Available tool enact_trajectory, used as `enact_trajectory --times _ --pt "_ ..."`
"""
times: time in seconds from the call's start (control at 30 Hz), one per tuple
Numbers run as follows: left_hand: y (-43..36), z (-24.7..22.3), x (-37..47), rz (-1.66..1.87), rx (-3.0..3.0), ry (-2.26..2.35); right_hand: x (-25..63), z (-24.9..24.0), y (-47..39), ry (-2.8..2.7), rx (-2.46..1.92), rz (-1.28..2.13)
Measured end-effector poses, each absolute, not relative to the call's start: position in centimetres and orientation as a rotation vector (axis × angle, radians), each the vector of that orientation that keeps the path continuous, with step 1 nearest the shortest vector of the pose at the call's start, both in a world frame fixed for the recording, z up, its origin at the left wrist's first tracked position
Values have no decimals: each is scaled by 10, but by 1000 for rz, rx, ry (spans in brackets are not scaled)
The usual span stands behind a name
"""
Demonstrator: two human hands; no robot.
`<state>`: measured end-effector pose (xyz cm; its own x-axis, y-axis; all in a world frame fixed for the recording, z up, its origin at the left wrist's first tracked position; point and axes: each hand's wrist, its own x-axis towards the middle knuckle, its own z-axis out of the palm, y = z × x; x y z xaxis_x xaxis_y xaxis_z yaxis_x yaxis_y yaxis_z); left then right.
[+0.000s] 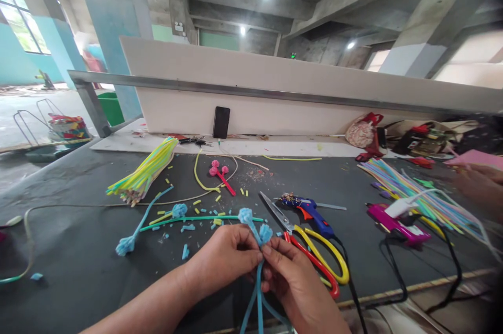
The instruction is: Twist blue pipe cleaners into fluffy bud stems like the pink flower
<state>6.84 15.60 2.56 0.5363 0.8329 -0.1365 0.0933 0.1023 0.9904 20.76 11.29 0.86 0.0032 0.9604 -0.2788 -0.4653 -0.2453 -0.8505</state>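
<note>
My left hand (231,250) and my right hand (288,271) meet at the table's front, fingertips pinched on blue pipe cleaners (259,297). Two fluffy blue knobs stick up above the fingers, and the blue stems hang down below. Just right of my hands lie scissors (310,250) with one yellow and one red handle, blades apart. Beyond them rests a blue glue gun (310,213). On the left are a loose blue stem with a knob (126,246), another blue knob (179,211) and a green pipe cleaner (200,217), among small cut bits.
A yellow-green pipe cleaner bundle (145,171) lies at left, a multicoloured one (412,192) at right. A pink knobbed piece (223,174) lies mid-table. A phone (221,122) leans on the back board. At right are a magenta glue gun (398,224), cords and another person's hand (477,187).
</note>
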Motion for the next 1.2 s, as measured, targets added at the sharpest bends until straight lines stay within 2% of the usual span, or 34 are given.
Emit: enact_trajectory --times 0.27,0.43,0.47,0.53,0.6,0.63,0.73,0.83,0.97,1.2 --pt "149 22 68 698 1688 939 202 8 111 -553 -991 1422" --pt "152 22 65 632 1412 786 216 9 110 -731 -1085 1402" --pt "153 23 64 615 1339 767 223 14 109 -829 -1168 1333" --pt "154 26 60 598 1264 739 236 31 106 -1038 -1372 856" --pt "154 31 57 567 1272 694 246 54 105 -1392 -1342 372" --pt "154 33 56 540 1293 666 248 67 105 -1675 -1262 299" --pt "152 38 51 463 1363 597 244 97 110 -2375 -1066 371" --pt "151 37 47 416 1345 561 234 110 118 -2605 -1096 447" --pt "154 33 42 387 1258 457 227 110 122 -2568 -1291 617" --pt "154 35 39 484 1219 426 223 114 111 -2193 -1690 921"
